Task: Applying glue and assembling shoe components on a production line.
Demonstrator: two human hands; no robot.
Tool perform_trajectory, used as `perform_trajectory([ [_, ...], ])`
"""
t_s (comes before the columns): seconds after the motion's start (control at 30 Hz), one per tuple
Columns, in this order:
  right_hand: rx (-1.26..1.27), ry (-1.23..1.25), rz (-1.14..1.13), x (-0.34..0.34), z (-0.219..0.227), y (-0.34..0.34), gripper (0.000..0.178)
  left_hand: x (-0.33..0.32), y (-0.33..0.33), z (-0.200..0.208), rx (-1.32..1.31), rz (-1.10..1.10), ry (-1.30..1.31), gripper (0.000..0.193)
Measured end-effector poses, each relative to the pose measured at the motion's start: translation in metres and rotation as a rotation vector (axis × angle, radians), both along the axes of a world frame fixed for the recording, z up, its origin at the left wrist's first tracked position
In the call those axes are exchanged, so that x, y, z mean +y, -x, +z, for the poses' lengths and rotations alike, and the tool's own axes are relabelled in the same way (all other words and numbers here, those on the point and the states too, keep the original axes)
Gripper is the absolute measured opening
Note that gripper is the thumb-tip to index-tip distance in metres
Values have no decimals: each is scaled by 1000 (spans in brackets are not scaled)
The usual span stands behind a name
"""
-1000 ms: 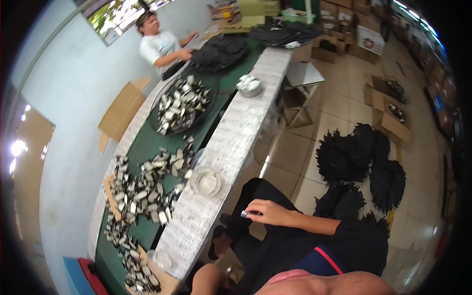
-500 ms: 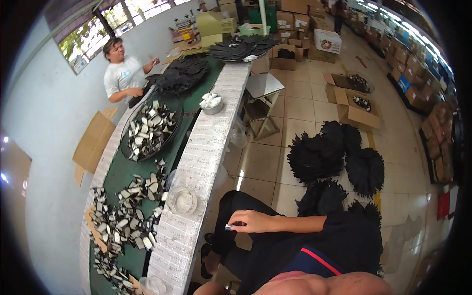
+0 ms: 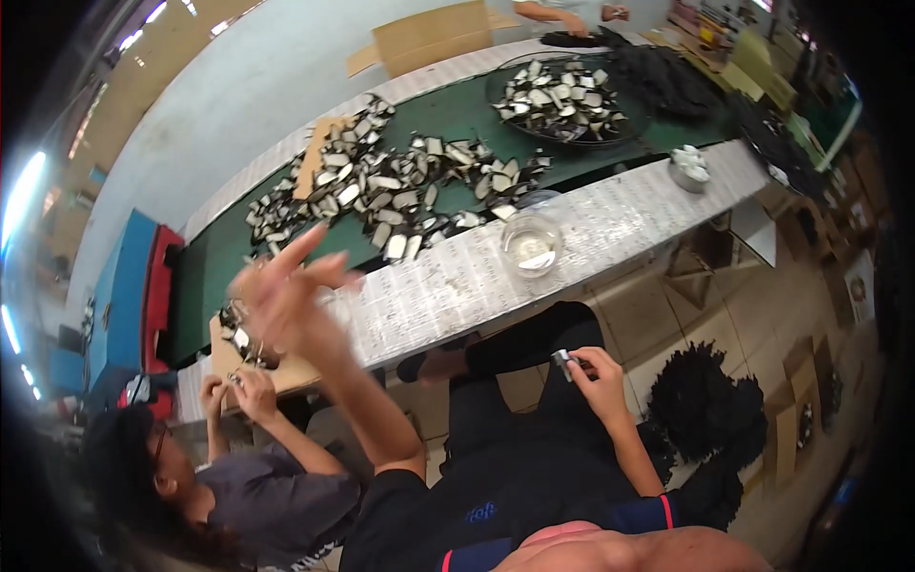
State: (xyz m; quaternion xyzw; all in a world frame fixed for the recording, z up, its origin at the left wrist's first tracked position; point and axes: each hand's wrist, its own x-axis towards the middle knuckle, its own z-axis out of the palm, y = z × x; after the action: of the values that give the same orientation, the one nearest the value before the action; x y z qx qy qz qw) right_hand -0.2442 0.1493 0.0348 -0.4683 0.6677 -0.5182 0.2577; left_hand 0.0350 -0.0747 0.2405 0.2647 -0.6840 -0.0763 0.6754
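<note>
Raised into view since the frame half a second earlier, the left hand now appears above the near edge of the workbench, motion-blurred. The view itself has swung toward the person's left, so that the green bench top runs across the upper field and a neighbouring worker's hands have entered at lower left.

Left hand: fingers spread wide; nothing shows in its grasp, although blur prevents certainty. It lies in line with the loose heap of dark, pale-faced tabs; whether it touches any cannot be told.

Right hand: thumb and fingertips closed on a small silvery piece with a dark part, as in both earlier frames. This piece is held above the dark-clothed legs, apart from the paper-covered ledge. With the hands well apart, it appears to be under the right hand's control alone, the left taking no part in gripping it.

Surroundings: a clear round container stands on the ledge; a round black tray of similar tabs rests farther along the bench; ragged-edged black bundles lie on the floor to the right.
</note>
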Motion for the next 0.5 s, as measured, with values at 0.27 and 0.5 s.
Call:
perform_trajectory([
  [0.27,-36,40,-62,16,-2,7,16,-127,11,-197,-86,120,-679,20],
  [0.5,-56,23,-99,21,-8,15,15,-172,27,-246,-527,556,-629,34],
])
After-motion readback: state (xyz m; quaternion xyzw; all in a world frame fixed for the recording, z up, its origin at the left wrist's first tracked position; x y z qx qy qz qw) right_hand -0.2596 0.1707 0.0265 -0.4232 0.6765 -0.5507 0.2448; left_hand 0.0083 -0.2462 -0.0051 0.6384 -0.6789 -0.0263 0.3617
